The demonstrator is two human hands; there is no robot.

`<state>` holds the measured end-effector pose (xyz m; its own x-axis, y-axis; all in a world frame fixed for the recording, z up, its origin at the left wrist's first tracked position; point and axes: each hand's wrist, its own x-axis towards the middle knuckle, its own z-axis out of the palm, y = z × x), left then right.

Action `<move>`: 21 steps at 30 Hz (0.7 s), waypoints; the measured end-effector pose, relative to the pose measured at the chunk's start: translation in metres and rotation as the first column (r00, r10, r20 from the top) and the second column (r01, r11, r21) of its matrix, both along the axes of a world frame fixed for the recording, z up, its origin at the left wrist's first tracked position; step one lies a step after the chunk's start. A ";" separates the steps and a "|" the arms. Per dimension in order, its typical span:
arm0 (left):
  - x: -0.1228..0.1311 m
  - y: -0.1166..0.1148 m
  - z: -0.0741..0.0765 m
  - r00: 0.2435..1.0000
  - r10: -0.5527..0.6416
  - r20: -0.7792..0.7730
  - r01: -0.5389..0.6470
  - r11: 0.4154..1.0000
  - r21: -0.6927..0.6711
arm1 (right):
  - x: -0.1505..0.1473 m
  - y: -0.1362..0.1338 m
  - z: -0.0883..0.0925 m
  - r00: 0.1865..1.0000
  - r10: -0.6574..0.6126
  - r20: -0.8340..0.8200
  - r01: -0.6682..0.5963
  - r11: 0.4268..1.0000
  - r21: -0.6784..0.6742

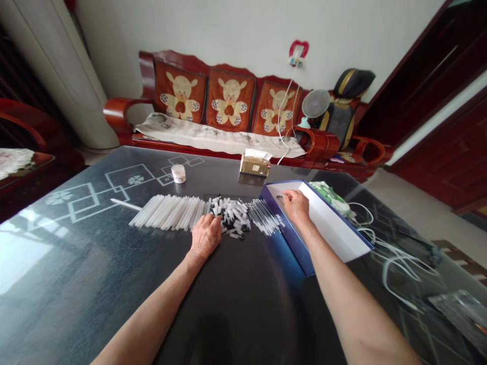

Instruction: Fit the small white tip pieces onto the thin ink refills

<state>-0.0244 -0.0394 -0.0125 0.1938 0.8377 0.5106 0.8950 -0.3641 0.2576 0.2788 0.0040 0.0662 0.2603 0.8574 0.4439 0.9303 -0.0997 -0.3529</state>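
Note:
My left hand (206, 234) rests on the dark table with its fingers curled, at the right end of a row of whitish translucent pen barrels (171, 212). Its fingertips touch or lie close by a loose heap of small white and black pen parts (233, 214); whatever they hold is hidden. To the right of that heap lie thin pen refills (263, 217), side by side. My right hand (297, 205) is over the left part of a blue box with a white inside (337, 223), fingers pinched together. Small dark pieces show beside its fingertips; what the pinch holds is unclear.
A small round tub (178, 173) and a tissue box (254, 165) stand towards the table's far side. Right of the blue box are a green and white packet (330, 196), white cables (399, 261) and a clear plastic bag (462, 314). A wooden sofa (124, 114) stands behind.

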 end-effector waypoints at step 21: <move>0.000 0.002 -0.001 0.999 -0.049 -0.019 0.048 0.998 -0.040 | 0.038 0.027 -0.010 0.968 -0.234 0.093 0.252 0.897 -0.362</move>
